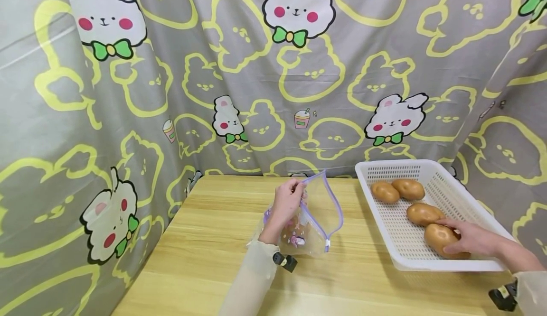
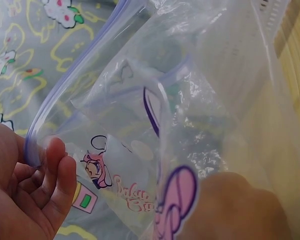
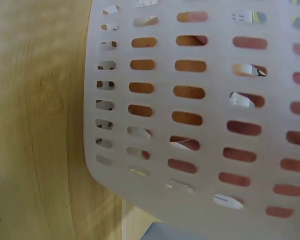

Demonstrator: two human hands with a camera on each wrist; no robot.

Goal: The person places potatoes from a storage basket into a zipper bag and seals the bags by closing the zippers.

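My left hand (image 1: 287,204) pinches the purple zip rim of a clear printed zip bag (image 1: 314,237), whose mouth gapes toward the right. In the left wrist view, a blurred brown rounded shape (image 2: 235,212) shows through the plastic of the bag. Over the white perforated basket (image 1: 384,233), my right hand (image 1: 474,240) grips a potato (image 1: 439,239) near the front, thumb and fingers on either side. Touching it or very close lies a second potato (image 1: 423,214). In the right wrist view the basket wall (image 3: 160,177) mostly hides the right hand.
Two more potatoes (image 1: 409,189) sit side by side at the basket's back left. The wooden table (image 1: 188,259) bears the bag and basket. A patterned grey curtain (image 1: 256,83) hangs behind the table and along both sides.
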